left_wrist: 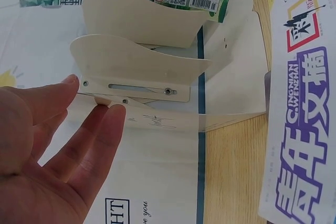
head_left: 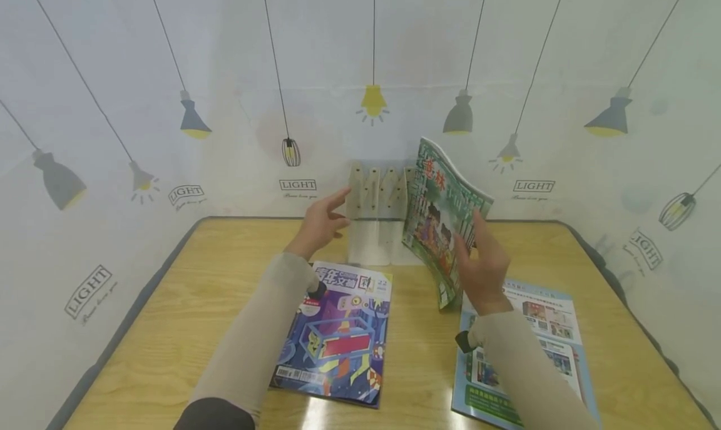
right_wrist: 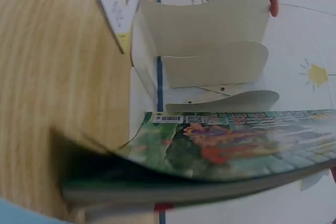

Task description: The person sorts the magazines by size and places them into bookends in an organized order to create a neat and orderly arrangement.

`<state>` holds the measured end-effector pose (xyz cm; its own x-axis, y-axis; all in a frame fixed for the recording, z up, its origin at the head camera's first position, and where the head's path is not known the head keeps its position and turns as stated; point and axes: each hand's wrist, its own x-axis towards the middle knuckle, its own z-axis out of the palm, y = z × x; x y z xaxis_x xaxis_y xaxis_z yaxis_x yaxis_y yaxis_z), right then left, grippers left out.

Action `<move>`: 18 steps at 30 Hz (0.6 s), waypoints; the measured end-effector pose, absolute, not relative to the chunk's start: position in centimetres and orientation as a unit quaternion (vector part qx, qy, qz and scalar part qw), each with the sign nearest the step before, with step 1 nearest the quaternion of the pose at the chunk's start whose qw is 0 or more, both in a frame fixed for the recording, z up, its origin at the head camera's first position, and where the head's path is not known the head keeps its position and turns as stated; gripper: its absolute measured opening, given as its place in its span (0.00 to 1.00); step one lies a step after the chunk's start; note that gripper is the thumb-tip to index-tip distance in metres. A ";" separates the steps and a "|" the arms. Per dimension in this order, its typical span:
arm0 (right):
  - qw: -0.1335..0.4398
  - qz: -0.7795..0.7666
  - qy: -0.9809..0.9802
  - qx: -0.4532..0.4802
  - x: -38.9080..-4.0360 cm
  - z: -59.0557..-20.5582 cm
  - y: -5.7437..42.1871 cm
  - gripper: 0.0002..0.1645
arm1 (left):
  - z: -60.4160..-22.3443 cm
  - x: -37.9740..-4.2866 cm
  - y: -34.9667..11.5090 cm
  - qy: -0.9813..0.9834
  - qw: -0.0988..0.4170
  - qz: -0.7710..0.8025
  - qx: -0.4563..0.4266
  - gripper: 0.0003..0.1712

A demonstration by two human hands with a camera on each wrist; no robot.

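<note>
A pale metal book stand (head_left: 377, 192) with several upright dividers (left_wrist: 142, 59) stands against the back wall. My left hand (head_left: 320, 225) reaches to its left end, and the fingertips touch the end panel (right_wrist: 205, 22) with fingers fairly straight. My right hand (head_left: 485, 264) holds a green illustrated magazine (head_left: 436, 220) upright by its right side, thumb towards the cover. The magazine is slightly bent, at the stand's right side, its cover facing the dividers. Its lower corner looks blurred in the right wrist view; most of the right hand is hidden there.
A purple magazine (head_left: 338, 336) lies flat on the wooden table (head_left: 186, 330), in front of the stand to the left. A blue and white magazine (head_left: 546, 317) lies under my right forearm. White walls (head_left: 236, 129) with printed lamps enclose the table.
</note>
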<state>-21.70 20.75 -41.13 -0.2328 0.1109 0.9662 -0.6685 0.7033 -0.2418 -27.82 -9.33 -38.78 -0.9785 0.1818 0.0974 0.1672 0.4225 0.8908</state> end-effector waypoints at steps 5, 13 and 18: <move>0.561 0.325 -0.721 0.246 -21.0 -41.6 21.1 0.30 | -38.8 -27.8 -9.3 0.843 0.008 0.528 0.104 0.44; 0.504 0.333 -0.738 0.301 -20.0 -42.3 21.7 0.33 | -39.1 -27.9 -9.3 0.843 0.004 0.527 0.106 0.44; 0.484 0.327 -0.746 0.320 -19.3 -43.0 22.0 0.32 | -38.8 -27.8 -9.3 0.845 0.001 0.524 0.106 0.44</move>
